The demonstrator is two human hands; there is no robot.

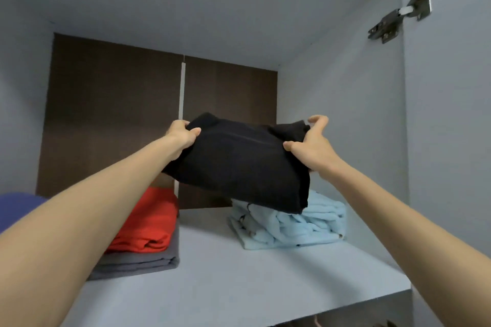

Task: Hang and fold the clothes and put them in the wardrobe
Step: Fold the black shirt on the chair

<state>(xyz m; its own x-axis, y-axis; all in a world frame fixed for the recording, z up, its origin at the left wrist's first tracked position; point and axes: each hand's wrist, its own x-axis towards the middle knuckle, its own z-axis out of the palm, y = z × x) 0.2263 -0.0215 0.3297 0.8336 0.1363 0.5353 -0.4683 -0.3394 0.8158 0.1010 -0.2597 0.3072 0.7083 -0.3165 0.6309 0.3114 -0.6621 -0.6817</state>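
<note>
A folded black garment [239, 162] hangs in the air inside the wardrobe compartment, above the grey shelf [239, 281]. My left hand [183, 135] grips its left edge, thumb on top. On its right edge, my right hand [310, 143] pinches the cloth between thumb and fingers. The garment's lower right corner hangs just over a folded light blue garment [292, 225] lying on the shelf at the right.
A folded red garment [148, 223] lies on a folded grey one [143, 260] at the shelf's left, partly behind my left forearm. A blue-purple cloth [18, 207] shows at far left. The open door's hinge [398, 13] sits at upper right. A dark back panel [111, 114] closes the compartment.
</note>
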